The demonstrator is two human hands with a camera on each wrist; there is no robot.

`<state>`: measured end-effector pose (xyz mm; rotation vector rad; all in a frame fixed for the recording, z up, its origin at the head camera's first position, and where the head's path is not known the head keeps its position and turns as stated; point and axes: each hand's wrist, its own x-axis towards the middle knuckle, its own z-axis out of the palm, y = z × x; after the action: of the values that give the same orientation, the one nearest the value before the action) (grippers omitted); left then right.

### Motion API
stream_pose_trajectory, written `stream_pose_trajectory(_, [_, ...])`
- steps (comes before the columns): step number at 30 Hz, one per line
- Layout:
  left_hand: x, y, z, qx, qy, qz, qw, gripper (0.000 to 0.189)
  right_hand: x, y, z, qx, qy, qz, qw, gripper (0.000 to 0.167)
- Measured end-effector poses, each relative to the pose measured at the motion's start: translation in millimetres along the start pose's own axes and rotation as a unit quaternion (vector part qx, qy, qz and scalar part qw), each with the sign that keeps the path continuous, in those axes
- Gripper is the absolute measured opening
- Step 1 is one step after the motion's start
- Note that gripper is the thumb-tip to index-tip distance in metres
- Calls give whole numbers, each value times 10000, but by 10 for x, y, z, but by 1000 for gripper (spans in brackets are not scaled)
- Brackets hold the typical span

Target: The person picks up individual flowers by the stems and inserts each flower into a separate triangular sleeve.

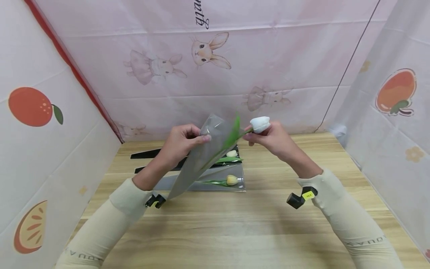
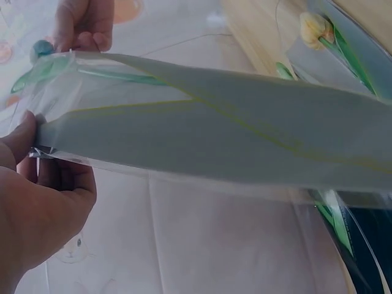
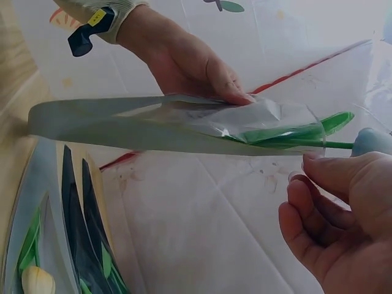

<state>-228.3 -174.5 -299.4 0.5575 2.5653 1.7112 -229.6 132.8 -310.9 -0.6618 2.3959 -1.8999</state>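
Note:
A white artificial tulip [image 1: 260, 124] slants through a grey flower sleeve [image 1: 198, 160] with a clear front. Its stem and much of its green leaf are inside the sleeve, while the bloom sticks out beyond the rim. My left hand [image 1: 179, 144] pinches the left side of the sleeve near its opening, thumb on the clear film. At the opposite side of the opening, my right hand [image 1: 273, 138] pinches the sleeve's edge between thumb and finger, the bloom lying close against it. In the right wrist view, the other right fingers [image 3: 300, 202] are curled below the rim.
Behind and below the raised sleeve, a yellow tulip [image 1: 231, 180] in a grey sleeve lies on the wooden table [image 1: 228, 231]. Beyond it lie black sleeves [image 1: 146, 153], one with a white tulip [image 1: 231, 153]. Printed cloth walls [image 1: 268, 56] enclose the table's back and sides.

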Motion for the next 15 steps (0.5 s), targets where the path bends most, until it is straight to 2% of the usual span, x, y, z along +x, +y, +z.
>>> stream_pose_trajectory(7, [0,35,-37,-120,-60,-304,9994,28,-36,-60,42,-111,58,-126,9998,17])
stream_pose_trajectory(15, [12,44,-50,-142,7,-307,9994,29,-100,-79,19,-4,418,197,9989,19])
